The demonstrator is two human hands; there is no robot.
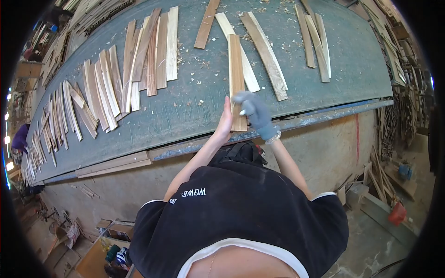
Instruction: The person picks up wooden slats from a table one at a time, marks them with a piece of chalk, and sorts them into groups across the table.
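A long brown wooden strip [236, 65] points away from me, its near end at the front edge of the green table [185, 109]. My bare left hand [225, 118] is against the left side of that near end, thumb raised along it and the other fingers hidden beneath. On the right side, my right hand [254, 110], in a grey glove, is at the strip with its fingers curled; they are slightly blurred, and what they hold cannot be made out. A pale strip [248, 69] lies partly behind the brown one.
Many wooden strips [104, 88] lie in groups along the left of the table. A curved strip [266, 55] and a further group [316, 44] lie to the right. Wood chips are scattered about. A paint-stained rail [324, 115] runs along the front edge.
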